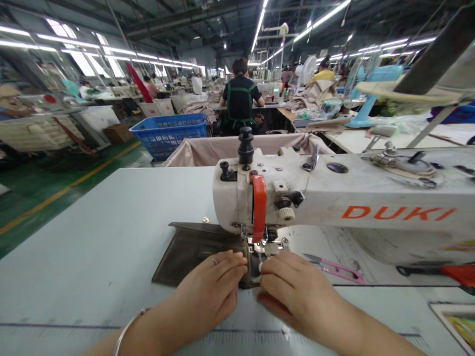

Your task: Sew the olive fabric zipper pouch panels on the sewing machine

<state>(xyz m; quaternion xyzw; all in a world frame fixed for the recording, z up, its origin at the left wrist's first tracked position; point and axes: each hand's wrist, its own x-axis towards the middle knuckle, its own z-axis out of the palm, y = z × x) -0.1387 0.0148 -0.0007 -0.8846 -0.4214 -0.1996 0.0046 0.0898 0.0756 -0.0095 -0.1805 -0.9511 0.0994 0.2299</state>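
Observation:
A dark olive-brown fabric piece (185,249) with a small label lies flat on the table, its right edge by the presser foot of the white sewing machine (322,193). My left hand (215,282) rests on the fabric's lower right part, fingers stretched out and close together, pressing it down. My right hand (293,287) is at the right edge of the fabric, just in front of the presser foot, with curled fingers. A small whitish bit shows at its fingertips; what those fingers grip is mostly hidden. Pink-handled thread snips (339,269) lie right of my right hand.
A small gold-coloured metal piece (207,220) sits behind the fabric. At the right edge lies a red-and-black tool (452,274). Beyond the table stand a cloth-lined bin (208,151) and a blue basket (170,131). A person in a green apron (240,96) sits ahead.

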